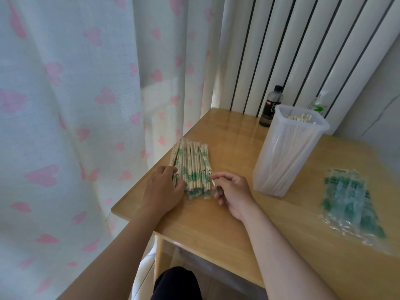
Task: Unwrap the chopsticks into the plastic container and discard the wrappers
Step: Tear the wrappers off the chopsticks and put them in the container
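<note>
A pile of wrapped chopsticks (191, 165) with green print lies at the left end of the wooden table (216, 230). My left hand (162, 188) rests on the pile's left near edge, fingers curled onto the wrappers. My right hand (230, 192) pinches the near end of one wrapped pair at the pile's right side. To the right stands a tall translucent plastic container (287, 152) with bare chopsticks inside. A heap of clear and green empty wrappers (350, 202) lies on the table at the far right.
A dark bottle (271, 107) stands behind the container by the white radiator (303, 50). A green-labelled clear bottle (318, 105) is behind the container too. A curtain with pink hearts (75, 126) hangs left of the table. My dark-clothed knee (177, 284) is below the table edge.
</note>
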